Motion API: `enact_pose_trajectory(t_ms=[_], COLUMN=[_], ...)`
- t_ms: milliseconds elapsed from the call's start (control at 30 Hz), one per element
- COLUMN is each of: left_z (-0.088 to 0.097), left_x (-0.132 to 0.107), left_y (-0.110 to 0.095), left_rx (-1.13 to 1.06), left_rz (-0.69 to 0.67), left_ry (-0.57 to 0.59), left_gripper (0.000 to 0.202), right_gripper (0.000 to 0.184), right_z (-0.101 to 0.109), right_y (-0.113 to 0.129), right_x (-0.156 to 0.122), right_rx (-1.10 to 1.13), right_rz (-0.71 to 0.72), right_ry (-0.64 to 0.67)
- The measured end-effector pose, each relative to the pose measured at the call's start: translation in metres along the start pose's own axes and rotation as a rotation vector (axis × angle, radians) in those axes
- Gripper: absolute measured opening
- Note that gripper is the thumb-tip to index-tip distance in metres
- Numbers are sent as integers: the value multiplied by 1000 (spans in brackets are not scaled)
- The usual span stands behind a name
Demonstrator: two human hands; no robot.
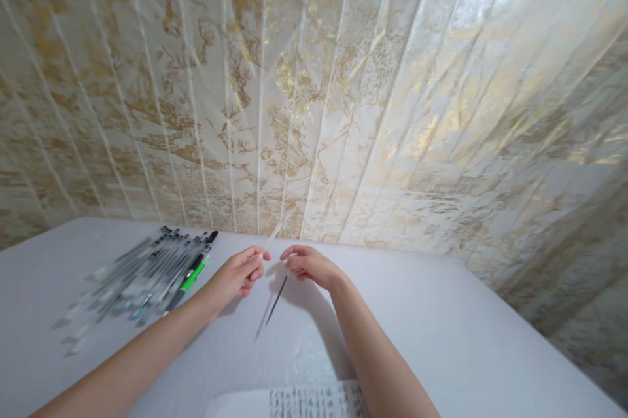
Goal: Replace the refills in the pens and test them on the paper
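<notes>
My left hand (245, 269) is closed round a clear, whitish pen barrel (273, 235), which slants up and away past the fingertips. Close beside it, my right hand (310, 266) pinches the upper end of a thin dark pen refill (277, 300). The refill hangs at a slant, its lower tip pointing back toward me. A small gap separates the two hands, both held just above the white table (417, 320). The fingers of my right hand partly hide the refill's top end.
Many pens (147, 267) lie side by side on the table left of my hands, one with a bright green part (194, 274). A sheet of paper with dark handwriting (299, 403) lies at the near edge. A gold-patterned curtain (289, 110) hangs behind the table.
</notes>
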State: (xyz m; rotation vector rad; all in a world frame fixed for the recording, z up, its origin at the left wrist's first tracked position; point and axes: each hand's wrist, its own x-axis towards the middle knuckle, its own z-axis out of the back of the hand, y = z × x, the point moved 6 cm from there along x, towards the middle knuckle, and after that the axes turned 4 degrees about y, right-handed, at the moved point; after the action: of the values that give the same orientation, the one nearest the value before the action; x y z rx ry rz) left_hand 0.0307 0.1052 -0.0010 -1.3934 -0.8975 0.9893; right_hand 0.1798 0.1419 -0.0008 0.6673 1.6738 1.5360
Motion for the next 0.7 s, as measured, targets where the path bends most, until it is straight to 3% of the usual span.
enact_pose_trajectory(t_ms=[133, 233, 400, 467, 533, 600, 700], left_z=[15, 11, -22, -30, -33, -32, -17], left_x=[5, 5, -6, -13, -19, -22, -21], left_y=[16, 17, 0, -9, -19, -29, -39], left_rx=[48, 20, -67, -81, -90, -62, 253], left_rz=[42, 22, -21, -2, -2, -19, -102], left_ry=[-79, -85, 4, -4, -6, 13, -28], left_gripper=[41, 43, 43, 43, 40, 38, 41], right_gripper=[24, 32, 40, 40, 41, 40, 33], right_z=[0, 4, -29, -40, -46, -48, -44], right_y=[-14, -6, 22, 33, 41, 46, 46], right_x=[6, 3, 3, 2, 0, -2, 1], right_rx=[-134, -180, -90, -102, -56, 39, 15], right_rz=[-100, -79, 187, 303, 385, 411, 336], right_ry=[-34, -127, -32, -85, -165, -165, -137])
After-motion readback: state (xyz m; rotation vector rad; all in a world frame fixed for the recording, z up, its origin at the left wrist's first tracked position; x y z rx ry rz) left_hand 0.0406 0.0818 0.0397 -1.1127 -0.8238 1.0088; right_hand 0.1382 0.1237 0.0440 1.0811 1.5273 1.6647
